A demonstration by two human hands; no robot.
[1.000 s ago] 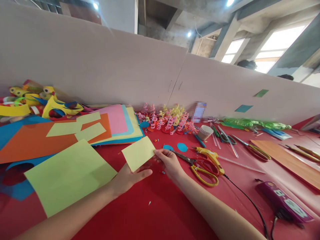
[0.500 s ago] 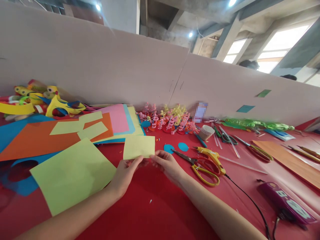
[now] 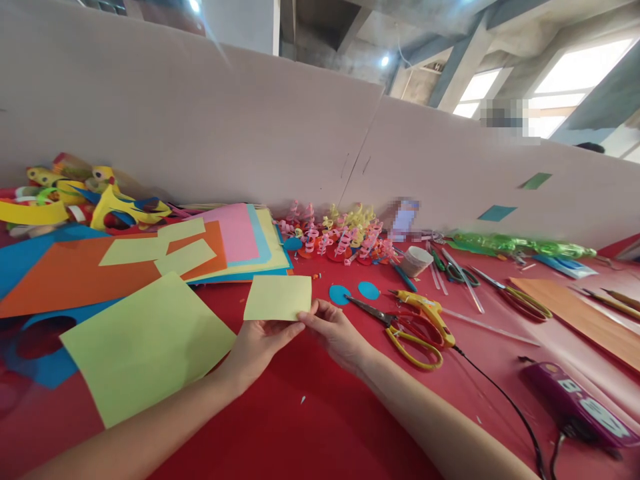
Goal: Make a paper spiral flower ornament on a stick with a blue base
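Note:
A small pale yellow paper rectangle [image 3: 278, 297] is held up over the red table between my two hands. My right hand [image 3: 336, 333] pinches its lower right corner between thumb and fingers. Below its bottom edge is my left hand [image 3: 260, 350], with the fingers partly hidden behind the paper and the thumb reaching towards the right fingertips. A larger yellow-green sheet [image 3: 155, 350] lies beside my left forearm. Right of my hands are two blue paper discs [image 3: 369, 291], scissors [image 3: 413, 340] with red and yellow handles, and a yellow glue gun [image 3: 425, 310].
Coloured sheets [image 3: 239, 233] and small yellow pieces [image 3: 185, 257] lie at left. Pink and yellow paper spirals [image 3: 345, 237] stand along the white partition [image 3: 200, 127]. More scissors [image 3: 525, 300], a tape roll [image 3: 416, 260] and a purple power strip [image 3: 575, 403] with cords are at right.
My left thumb has slid right, off the paper's front and down past its lower edge, close to the right fingertips. The right thumb now overlaps the paper's corner. The view has shifted slightly.

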